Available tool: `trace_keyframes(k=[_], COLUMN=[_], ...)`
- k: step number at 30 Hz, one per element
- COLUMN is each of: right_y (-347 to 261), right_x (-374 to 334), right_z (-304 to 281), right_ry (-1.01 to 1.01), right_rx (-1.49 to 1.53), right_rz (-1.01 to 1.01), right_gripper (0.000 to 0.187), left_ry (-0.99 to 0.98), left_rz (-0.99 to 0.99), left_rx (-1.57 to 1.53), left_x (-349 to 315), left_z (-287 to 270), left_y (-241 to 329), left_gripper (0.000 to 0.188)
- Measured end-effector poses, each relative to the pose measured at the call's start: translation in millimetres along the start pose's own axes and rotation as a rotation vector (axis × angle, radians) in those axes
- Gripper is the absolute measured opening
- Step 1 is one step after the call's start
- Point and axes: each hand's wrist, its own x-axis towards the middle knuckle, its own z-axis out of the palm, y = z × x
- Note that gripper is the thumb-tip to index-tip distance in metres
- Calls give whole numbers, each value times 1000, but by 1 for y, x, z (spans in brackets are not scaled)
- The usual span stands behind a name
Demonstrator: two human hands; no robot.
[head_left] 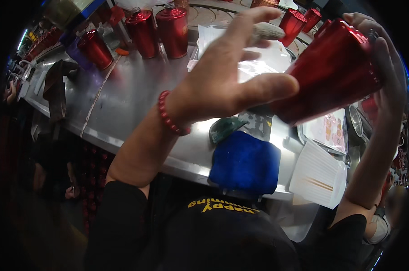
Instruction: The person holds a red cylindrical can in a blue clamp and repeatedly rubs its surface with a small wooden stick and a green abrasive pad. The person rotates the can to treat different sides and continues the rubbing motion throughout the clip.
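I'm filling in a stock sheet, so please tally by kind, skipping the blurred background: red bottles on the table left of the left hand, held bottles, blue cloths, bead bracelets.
Red bottles standing on the steel table, left of the left hand: 3
Held bottle, red, in the right hand: 1
Blue cloth: 1
Bead bracelet: 1
Total: 6

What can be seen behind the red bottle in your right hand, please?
Past the upper left of the held bottle, other red bottles show; whatever lies directly behind it is covered.
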Motion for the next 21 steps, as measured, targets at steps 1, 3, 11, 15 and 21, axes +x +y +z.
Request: trace_keyframes(k=[1, 3, 11, 15, 21], right_y=[-17, -31, -26, -14, -8], right_x=[-1, -6, -111, -126, -143], right_z=[45, 124, 236, 240, 239], right_ry=[49, 154, 378, 315, 331], right_rx=[383, 799, 691, 757, 678], right_rz=[19, 126, 624, 683, 733], right_gripper=[47, 48, 57, 56, 57], left_ry=[-8, -48, 159, 206, 253], left_rz=[-44, -179, -831, -866, -928], left_rx=[-150, -403, -1000, -953, -847], left_x=[0, -25, -104, -90, -79], left_z=[16, 30, 83, 87, 97], left_y=[0, 12, -10, -29, -28], left_gripper=[99, 102, 62, 58, 52])
